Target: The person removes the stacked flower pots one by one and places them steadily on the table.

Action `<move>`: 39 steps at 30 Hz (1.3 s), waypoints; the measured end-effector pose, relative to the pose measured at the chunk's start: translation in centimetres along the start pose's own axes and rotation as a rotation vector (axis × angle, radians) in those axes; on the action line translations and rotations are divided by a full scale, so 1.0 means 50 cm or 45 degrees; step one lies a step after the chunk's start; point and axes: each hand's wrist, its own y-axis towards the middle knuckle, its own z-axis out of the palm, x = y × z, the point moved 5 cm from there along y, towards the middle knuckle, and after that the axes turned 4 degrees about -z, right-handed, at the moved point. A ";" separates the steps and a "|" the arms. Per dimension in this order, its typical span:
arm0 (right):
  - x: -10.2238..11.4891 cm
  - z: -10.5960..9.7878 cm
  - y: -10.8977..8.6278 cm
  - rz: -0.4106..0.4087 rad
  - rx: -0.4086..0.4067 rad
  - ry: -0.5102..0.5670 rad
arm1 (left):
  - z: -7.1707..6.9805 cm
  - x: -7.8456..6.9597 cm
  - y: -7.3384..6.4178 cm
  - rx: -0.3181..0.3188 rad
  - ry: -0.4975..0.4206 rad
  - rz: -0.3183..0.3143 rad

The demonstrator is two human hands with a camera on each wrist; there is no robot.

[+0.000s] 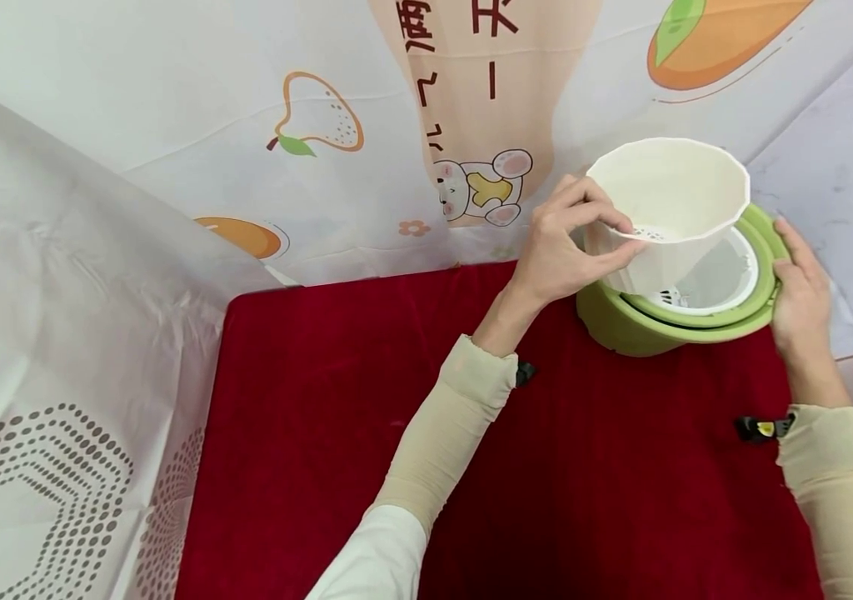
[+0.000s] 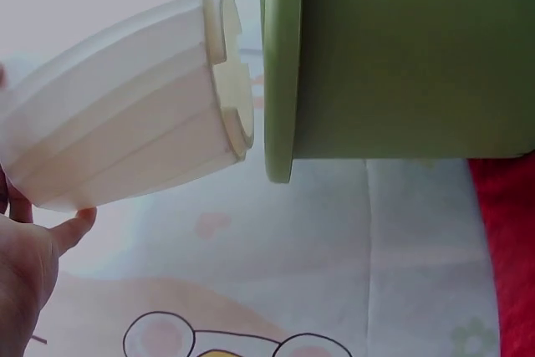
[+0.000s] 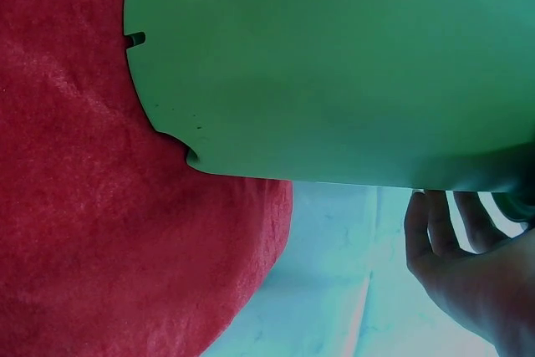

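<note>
My left hand (image 1: 565, 242) pinches the rim of a white plastic flower pot (image 1: 685, 187), thumb on one side and fingers on the other. Small drainage holes show in its bottom. In the left wrist view the white pot (image 2: 134, 106) is tilted, its notched base close to the green pot's rim (image 2: 280, 64). Below it stands the larger green flower pot (image 1: 621, 329), with more green rims and a white pot (image 1: 741, 267) nested inside. My right hand (image 1: 801, 300) holds the green pot's outer rim from the right; in the right wrist view its fingers (image 3: 439, 227) lie against the wall.
A red cloth (image 1: 336, 417) covers the table. Printed fabric walls (image 1: 366, 200) rise right behind the pots and at the left. A dark strap piece (image 1: 764, 429) sits by the right wrist, another (image 1: 526, 372) by the left.
</note>
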 end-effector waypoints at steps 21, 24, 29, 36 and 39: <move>0.000 0.001 -0.004 0.031 -0.031 0.153 | -0.121 -0.054 -0.023 -0.155 0.005 -0.028; 0.001 0.003 -0.005 0.019 -0.019 0.061 | -0.130 -0.050 -0.030 -0.168 0.000 -0.044; 0.000 0.004 -0.005 0.026 -0.022 0.096 | -0.143 -0.039 -0.044 -0.198 -0.010 -0.033; -0.008 0.004 -0.003 0.029 -0.046 0.136 | -0.162 -0.030 -0.065 -0.235 0.014 -0.050; -0.011 0.003 0.001 0.036 -0.048 0.156 | -0.167 -0.024 -0.074 -0.244 0.036 -0.055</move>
